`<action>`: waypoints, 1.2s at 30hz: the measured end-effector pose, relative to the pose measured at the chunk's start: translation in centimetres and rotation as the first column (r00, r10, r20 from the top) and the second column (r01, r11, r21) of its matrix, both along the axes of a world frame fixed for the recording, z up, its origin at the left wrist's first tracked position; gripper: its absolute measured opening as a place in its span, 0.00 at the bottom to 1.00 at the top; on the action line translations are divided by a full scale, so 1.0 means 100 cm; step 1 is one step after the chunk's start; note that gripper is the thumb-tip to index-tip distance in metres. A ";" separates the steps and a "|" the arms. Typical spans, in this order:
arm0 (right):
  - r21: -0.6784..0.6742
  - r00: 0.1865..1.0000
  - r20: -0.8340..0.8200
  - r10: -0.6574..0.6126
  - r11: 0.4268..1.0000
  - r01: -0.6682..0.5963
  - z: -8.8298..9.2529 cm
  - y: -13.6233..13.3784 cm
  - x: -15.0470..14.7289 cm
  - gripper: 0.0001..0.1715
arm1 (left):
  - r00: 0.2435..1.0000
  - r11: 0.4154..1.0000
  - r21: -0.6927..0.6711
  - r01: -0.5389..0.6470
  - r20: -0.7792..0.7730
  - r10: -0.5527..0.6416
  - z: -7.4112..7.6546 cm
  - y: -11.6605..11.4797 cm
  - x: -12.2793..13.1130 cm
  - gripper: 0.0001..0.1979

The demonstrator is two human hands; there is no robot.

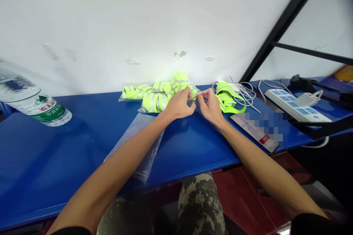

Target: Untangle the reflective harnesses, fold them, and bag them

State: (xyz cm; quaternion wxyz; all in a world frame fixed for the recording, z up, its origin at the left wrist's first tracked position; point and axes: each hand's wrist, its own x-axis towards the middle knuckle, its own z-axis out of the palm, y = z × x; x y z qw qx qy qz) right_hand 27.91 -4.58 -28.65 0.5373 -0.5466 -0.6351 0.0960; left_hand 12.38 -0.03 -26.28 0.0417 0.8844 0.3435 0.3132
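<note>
Both hands are at the red-lined mouth of a clear zip bag (195, 90), over the middle of the blue table. Folded neon-yellow reflective straps (180, 80) with silver bands show inside it. My left hand (178, 103) is closed on the bag's left side, its fingertips partly hidden. My right hand (210, 107) pinches the right end of the red seal between thumb and finger. More bagged neon straps (156, 102) lie just left of my left hand. Loose neon straps (227, 97) are heaped beside my right hand. A flat clear bag (149, 154) lies below my left forearm.
A large water bottle (41, 104) stands at the left. On the right are a phone (255, 132), coiled white cable (245, 93) and a white power strip (298, 106) with a plug in it. A black metal frame (275, 25) rises behind them, against the white wall.
</note>
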 end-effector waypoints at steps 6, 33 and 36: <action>0.002 0.998 0.026 0.063 0.998 -0.063 0.001 -0.001 0.001 0.18 | 0.996 0.995 0.055 -0.088 0.006 0.088 0.002 0.001 0.000 0.03; 0.335 0.900 0.436 -0.013 0.930 -0.149 0.016 0.005 0.018 0.10 | 0.995 0.996 -0.069 0.051 0.086 -0.045 0.005 0.028 -0.023 0.03; 0.316 0.913 0.400 0.080 0.923 -0.219 0.024 0.010 0.017 0.09 | 0.974 0.981 -0.152 0.119 0.208 -0.086 0.010 0.029 -0.023 0.05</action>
